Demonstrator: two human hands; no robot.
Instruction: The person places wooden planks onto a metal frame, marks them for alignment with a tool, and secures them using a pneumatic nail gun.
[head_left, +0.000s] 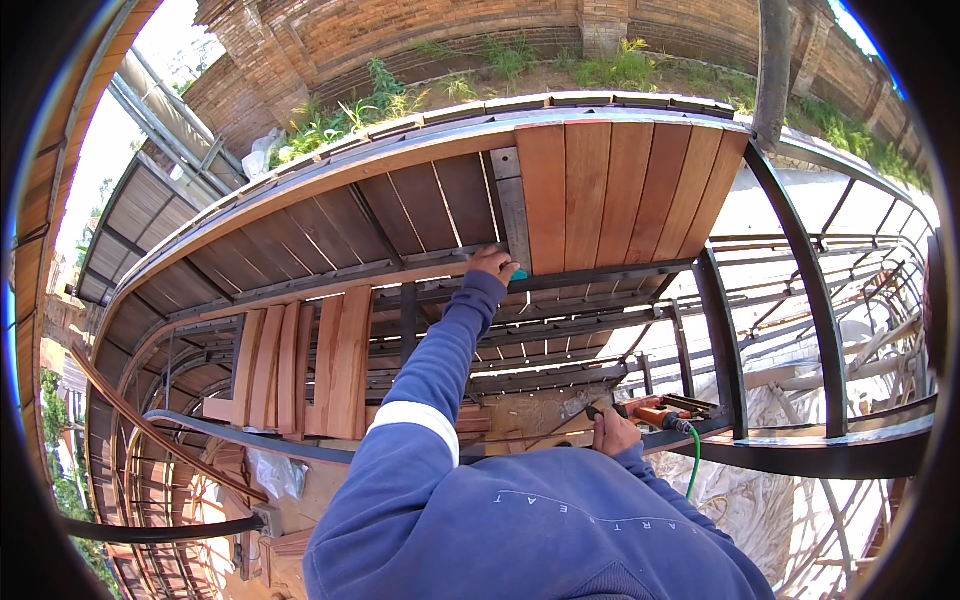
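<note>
Right hand [613, 433] near, curled, can't tell on what, orange air tool [655, 413] just to its right, left hand [492, 263] farther, bent at a small green piece [519, 275], can't tell if pinching, red-brown boards [620, 195] beyond to the right, brick wall [440, 40] farthest

A weathered reddish-brown brick wall [450, 38] runs along the top, with green grass tufts [510, 60] growing at its foot. Crumpled translucent plastic sheeting [277, 474] lies lower left; rumpled whitish sheeting [765, 515] spreads lower right.
</note>
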